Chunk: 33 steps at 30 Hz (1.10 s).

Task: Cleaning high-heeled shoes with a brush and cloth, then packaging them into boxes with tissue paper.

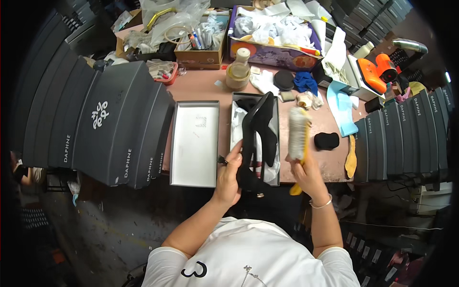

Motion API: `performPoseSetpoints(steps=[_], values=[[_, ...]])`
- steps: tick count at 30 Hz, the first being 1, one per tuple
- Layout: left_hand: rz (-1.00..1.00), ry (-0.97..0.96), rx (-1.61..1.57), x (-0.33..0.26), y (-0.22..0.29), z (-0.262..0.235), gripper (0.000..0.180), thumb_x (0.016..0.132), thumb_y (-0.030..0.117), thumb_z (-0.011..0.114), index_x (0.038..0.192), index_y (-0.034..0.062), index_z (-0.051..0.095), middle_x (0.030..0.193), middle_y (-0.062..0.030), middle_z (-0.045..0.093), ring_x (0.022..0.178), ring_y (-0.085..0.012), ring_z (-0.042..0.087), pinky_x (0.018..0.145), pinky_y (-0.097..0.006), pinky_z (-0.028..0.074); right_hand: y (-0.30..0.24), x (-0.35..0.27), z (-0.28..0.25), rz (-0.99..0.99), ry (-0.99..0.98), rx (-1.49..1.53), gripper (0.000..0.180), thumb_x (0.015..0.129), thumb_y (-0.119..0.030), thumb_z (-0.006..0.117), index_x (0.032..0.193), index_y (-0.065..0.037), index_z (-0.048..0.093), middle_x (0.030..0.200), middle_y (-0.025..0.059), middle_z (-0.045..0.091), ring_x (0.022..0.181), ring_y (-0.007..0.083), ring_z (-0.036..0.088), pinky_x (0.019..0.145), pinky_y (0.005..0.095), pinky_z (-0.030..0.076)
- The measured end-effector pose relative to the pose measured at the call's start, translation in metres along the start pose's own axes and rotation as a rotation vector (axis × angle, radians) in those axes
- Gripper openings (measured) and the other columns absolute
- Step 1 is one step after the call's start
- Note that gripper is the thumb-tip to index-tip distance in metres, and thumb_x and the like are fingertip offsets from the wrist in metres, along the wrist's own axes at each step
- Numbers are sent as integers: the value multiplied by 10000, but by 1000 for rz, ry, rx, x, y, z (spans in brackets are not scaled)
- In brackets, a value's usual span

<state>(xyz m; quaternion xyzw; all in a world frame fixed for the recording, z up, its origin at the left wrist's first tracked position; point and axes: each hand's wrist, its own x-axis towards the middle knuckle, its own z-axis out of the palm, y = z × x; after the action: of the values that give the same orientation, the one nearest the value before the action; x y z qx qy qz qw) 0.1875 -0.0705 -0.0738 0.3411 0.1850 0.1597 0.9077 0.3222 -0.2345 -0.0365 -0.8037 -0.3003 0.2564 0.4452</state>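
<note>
My left hand [229,177] is closed on a black shoe [248,134], held tilted over an open shoebox [278,160] lined with white paper. The shoe covers much of the box, so I cannot tell all that lies inside. My right hand [308,176], to the right of the box, grips a brush [298,134] with a yellow handle and pale bristles. The bristles are apart from the shoe. Left of the box lies its lid [194,158], white inside up, close to my left hand. A rounded black pad [326,141] rests on the table right of the brush.
Dark shoeboxes are stacked at the left [114,119] and right [406,134]. Behind the work stand a bottle of yellowish liquid [237,76], a blue cloth [306,82] and a purple carton [272,52] of crumpled paper. An orange tool [372,75] sits at the far right.
</note>
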Motion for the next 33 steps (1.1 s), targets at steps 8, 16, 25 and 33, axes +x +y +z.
performPoseSetpoints(steps=[8, 16, 25, 33], values=[[-68, 66, 238, 8, 21, 3, 596, 893, 217, 475, 1421, -46, 384, 847, -91, 612, 719, -128, 565, 683, -261, 484, -1, 100, -84, -300, 34, -1113, 490, 834, -52, 599, 1278, -247, 530, 745, 122, 595, 544, 259, 614, 477, 370, 508], [-92, 118, -119, 35, 37, -5, 516, 944, 266, 459, 1392, 12, 432, 1024, -61, 610, 761, -144, 578, 650, -281, 503, 59, 81, -49, -445, 331, -756, 475, 895, -56, 532, 1365, -122, 521, 884, 154, 640, 716, 315, 635, 610, 369, 506], [-172, 193, -552, 54, 39, 5, 457, 953, 313, 386, 1162, -54, 561, 1016, -146, 606, 891, -272, 585, 780, -388, 534, 50, 53, -2, -327, 329, -262, 604, 850, -203, 690, 1390, -66, 459, 1354, 234, 473, 1257, 410, 453, 1003, 423, 405], [-257, 19, -236, -5, 19, 3, 548, 951, 483, 422, 1052, -6, 650, 1021, -127, 659, 1073, -246, 591, 965, -405, 447, -36, 37, 29, -676, -28, -19, 321, 760, -31, 716, 1045, -7, 570, 1297, 159, 524, 1224, 373, 461, 1013, 426, 395]])
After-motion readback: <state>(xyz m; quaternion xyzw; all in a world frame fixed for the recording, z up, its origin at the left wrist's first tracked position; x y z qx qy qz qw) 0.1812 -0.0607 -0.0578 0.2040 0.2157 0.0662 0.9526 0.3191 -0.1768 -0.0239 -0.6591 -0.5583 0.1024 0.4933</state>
